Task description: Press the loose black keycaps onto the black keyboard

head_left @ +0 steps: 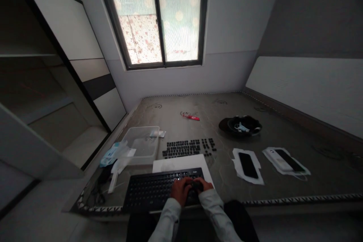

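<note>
A black keyboard [153, 189] lies at the bed's front edge, partly on a white board [181, 163]. Over its right part, my left hand [180, 190] and my right hand [205, 186] meet with bent, closed fingers. Between them is a small dark object [196, 185], too dim to name; the fingers of both hands close in around it. Just beyond the board, loose black keycaps [184, 148] are laid out in rows like a keyboard layout, with a separate group [208, 145] at their right.
At the left stands a clear plastic box [141, 145], with plastic wrapping [120, 157] and a dark cable [98, 194] nearby. To the right lie a black cap [241, 125] and two phones [248, 165] [289, 160] on white sheets. A red item [191, 117] lies farther back.
</note>
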A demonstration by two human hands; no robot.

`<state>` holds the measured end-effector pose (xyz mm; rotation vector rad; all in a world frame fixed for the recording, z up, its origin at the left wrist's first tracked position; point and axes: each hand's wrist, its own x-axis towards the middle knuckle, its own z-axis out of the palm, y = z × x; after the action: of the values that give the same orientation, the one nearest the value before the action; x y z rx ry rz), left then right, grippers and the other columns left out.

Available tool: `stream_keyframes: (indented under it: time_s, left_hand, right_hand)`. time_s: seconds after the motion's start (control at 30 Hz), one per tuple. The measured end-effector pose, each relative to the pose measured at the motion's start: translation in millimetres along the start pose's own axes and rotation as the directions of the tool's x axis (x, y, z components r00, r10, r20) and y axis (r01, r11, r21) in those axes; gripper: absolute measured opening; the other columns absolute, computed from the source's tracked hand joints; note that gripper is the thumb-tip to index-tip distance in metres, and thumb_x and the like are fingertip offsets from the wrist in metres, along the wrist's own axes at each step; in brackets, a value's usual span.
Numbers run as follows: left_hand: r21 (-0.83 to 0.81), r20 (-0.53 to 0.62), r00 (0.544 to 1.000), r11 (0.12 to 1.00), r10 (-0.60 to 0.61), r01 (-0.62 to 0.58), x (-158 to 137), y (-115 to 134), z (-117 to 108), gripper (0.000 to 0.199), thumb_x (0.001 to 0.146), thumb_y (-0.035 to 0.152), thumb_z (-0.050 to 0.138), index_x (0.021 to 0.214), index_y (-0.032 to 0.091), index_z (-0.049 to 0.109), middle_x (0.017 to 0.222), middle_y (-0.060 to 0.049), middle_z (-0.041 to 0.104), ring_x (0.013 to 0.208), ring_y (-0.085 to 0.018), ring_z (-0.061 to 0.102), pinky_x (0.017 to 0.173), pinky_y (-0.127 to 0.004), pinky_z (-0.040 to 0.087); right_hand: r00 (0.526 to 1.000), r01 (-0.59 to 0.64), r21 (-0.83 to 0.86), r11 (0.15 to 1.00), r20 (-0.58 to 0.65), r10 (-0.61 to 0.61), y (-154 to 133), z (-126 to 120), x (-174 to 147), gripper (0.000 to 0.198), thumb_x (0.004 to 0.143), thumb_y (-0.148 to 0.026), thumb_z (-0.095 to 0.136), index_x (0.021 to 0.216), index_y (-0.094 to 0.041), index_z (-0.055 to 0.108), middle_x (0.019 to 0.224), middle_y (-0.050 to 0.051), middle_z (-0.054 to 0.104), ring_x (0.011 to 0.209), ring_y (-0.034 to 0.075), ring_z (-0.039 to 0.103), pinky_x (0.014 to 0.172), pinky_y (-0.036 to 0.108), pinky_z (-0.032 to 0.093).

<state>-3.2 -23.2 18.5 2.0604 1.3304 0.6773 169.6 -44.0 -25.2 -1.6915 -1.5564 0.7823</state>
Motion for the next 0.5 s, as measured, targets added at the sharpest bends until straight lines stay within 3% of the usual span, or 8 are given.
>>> stream_keyframes:
  time_s: [0.23, 0.5]
  left_hand:
    - [-0.005, -0.018, 1.0, 1.0, 0.015, -0.016, 0, 5, -3, 0.022, 0.088, 0.021, 0.06, 0.108, 0.024, 0.067, 0.101, -0.001, 0.074, 0.096, -0.019, 0.067, 0.092, -0.034, 0.048]
    - [-0.043, -0.017, 1.0, 0.999, 0.001, -0.002, -1, 3, 0, 0.018, 0.09, 0.022, 0.061, 0.106, 0.024, 0.068, 0.1, 0.001, 0.074, 0.093, -0.017, 0.068, 0.092, -0.033, 0.047]
  right_hand:
    - [0.996, -0.038, 0.035, 0.999, -0.083, 0.04, -6, -1, -4, 0.029, 0.074, -0.035, 0.061, 0.098, -0.022, 0.071, 0.097, 0.007, 0.075, 0.09, 0.024, 0.071, 0.081, 0.033, 0.055]
    - [0.994, -0.079, 0.067, 0.995, -0.066, 0.083, -13, -11, -8, 0.029, 0.073, -0.037, 0.064, 0.098, -0.024, 0.073, 0.097, 0.005, 0.075, 0.093, 0.024, 0.07, 0.085, 0.035, 0.055]
